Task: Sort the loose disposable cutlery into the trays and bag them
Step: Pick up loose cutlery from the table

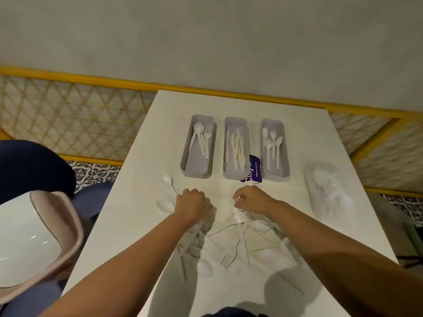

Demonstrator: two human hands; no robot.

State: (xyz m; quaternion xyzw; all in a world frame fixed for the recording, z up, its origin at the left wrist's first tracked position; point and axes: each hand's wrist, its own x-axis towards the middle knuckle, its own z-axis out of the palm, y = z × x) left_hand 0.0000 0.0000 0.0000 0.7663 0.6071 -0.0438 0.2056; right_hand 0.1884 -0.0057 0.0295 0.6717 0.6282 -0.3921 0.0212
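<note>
loose cutlery point(238, 239) heaped at 6 o'clock on table point(286, 106), forks and spoons mixed. left hand point(193, 205) at heap's 11, fingers curled round a few white pieces of it. right hand point(251, 200) at heap's 12, fingers curled, white bit at the tips, can't tell if held. two spoons point(165, 205) at left hand's 9. clear bag point(327, 191) at table's 3. far side, 12 o'clock, side by side: fork tray point(194, 165), knife tray point(233, 172), spoon tray point(275, 173). purple packet point(254, 168) between the last two.

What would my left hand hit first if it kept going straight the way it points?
Likely the near wall of the grey plastic tray holding white plastic forks, beyond your left hand; depth is unclear.
</note>
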